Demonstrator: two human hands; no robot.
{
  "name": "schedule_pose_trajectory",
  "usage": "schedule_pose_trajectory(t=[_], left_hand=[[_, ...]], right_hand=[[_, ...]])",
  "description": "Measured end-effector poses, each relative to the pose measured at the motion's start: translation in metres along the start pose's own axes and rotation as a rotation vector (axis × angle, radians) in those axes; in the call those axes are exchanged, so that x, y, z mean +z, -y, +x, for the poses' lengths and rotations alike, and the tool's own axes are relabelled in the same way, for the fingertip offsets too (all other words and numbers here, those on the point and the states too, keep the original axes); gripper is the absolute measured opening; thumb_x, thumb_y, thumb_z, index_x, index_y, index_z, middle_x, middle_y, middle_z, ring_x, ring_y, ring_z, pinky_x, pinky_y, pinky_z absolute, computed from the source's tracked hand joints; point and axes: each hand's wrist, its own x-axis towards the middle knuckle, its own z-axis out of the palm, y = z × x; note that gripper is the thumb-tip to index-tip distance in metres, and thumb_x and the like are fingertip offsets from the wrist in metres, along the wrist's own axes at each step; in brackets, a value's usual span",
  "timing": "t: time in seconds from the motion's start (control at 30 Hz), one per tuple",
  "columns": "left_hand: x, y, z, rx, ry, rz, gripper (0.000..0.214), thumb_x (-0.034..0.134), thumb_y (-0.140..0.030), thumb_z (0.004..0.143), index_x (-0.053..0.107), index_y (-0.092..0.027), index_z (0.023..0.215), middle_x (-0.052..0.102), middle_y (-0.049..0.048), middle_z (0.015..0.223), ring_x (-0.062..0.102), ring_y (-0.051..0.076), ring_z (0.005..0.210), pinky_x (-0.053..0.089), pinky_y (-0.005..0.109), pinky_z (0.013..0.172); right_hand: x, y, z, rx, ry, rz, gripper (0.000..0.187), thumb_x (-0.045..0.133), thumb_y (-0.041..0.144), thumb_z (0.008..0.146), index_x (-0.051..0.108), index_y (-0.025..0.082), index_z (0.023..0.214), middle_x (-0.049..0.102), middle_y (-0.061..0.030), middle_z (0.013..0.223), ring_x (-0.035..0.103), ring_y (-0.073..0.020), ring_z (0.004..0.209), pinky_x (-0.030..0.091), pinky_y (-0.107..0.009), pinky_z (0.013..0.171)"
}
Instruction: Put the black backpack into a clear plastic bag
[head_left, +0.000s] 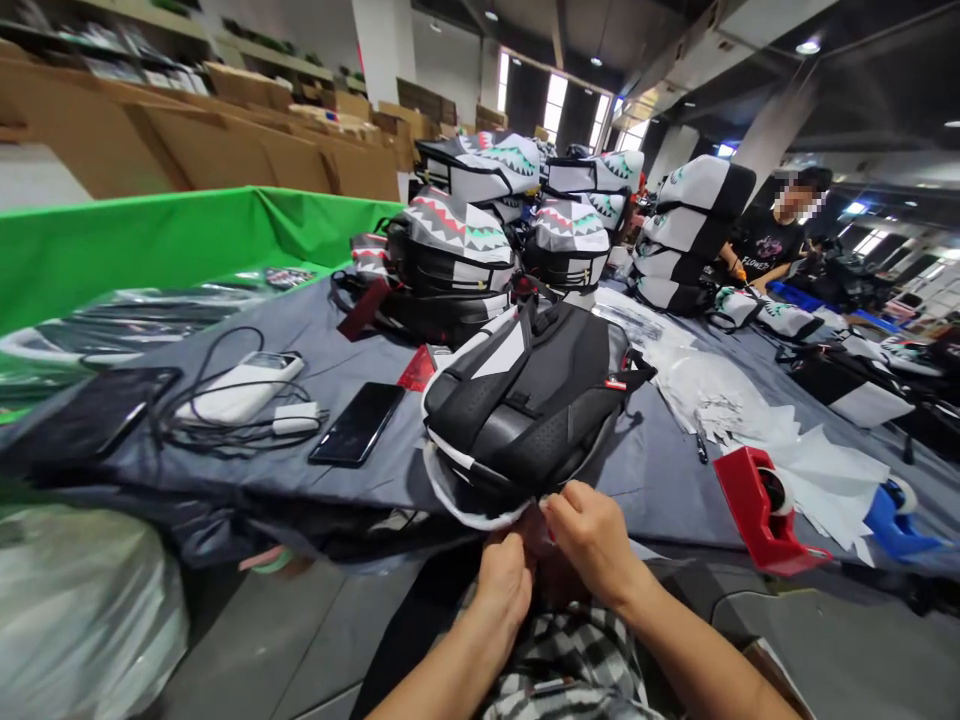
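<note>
A black backpack (525,400) with white panels lies on the grey cloth-covered table, its straps and padded back facing up. Its white-edged near end reaches the table's front edge. My left hand (506,582) is closed just below that end, with the fingers curled in. Close beside it, my right hand (589,530) pinches at the backpack's near edge. What sits between the fingers of either hand is hidden or too small to name. A red tag (417,369) lies against the backpack's left side.
A phone (357,424), a white power bank (244,388) and cables lie left. Stacked backpacks (457,240) stand behind. Rightward are white sheets (817,470), a red tape dispenser (766,510) and a blue one (900,520). A co-worker (772,235) stands at the far right.
</note>
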Motion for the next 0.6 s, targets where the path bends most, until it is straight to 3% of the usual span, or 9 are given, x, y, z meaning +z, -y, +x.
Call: schedule_pose_trajectory(t=[0.17,0.33,0.47,0.6], left_hand=[[-0.003,-0.005,-0.004,0.004,0.001,0.023,0.023,0.081,-0.015,0.049,0.069,-0.013,0.069,0.069,0.0008,0.066,0.062,0.014,0.062,0.052,0.026,0.065],[-0.002,-0.016,-0.015,-0.022,0.042,0.015,0.025,0.084,-0.026,0.047,0.07,-0.014,0.063,0.07,0.0005,0.068,0.062,0.014,0.068,0.051,0.026,0.068],[-0.002,-0.018,-0.02,-0.007,0.102,0.095,0.033,0.087,-0.031,0.047,0.074,-0.013,0.071,0.074,0.0034,0.076,0.066,0.018,0.076,0.052,0.03,0.08],[0.0,-0.01,-0.015,0.066,0.056,0.123,0.039,0.089,-0.032,0.045,0.076,-0.015,0.078,0.078,0.0056,0.086,0.068,0.021,0.083,0.051,0.037,0.089]], right_hand=[[0.021,0.019,-0.014,-0.029,-0.001,0.025,0.028,0.044,0.007,0.099,0.062,0.015,0.078,0.056,-0.0044,0.071,0.047,-0.0173,0.066,0.035,-0.029,0.061],[0.024,0.025,-0.03,0.019,-0.011,0.08,0.014,0.05,0.009,0.096,0.063,0.012,0.102,0.063,-0.0095,0.089,0.053,-0.0216,0.08,0.041,-0.033,0.07],[0.024,0.029,-0.036,0.065,-0.079,0.171,0.017,0.044,0.007,0.097,0.059,0.015,0.095,0.064,-0.0081,0.088,0.055,-0.0209,0.084,0.044,-0.033,0.075],[0.024,0.03,-0.041,0.132,-0.083,0.236,0.018,0.042,0.005,0.095,0.055,0.018,0.095,0.061,-0.0041,0.079,0.056,-0.018,0.076,0.047,-0.03,0.072]])
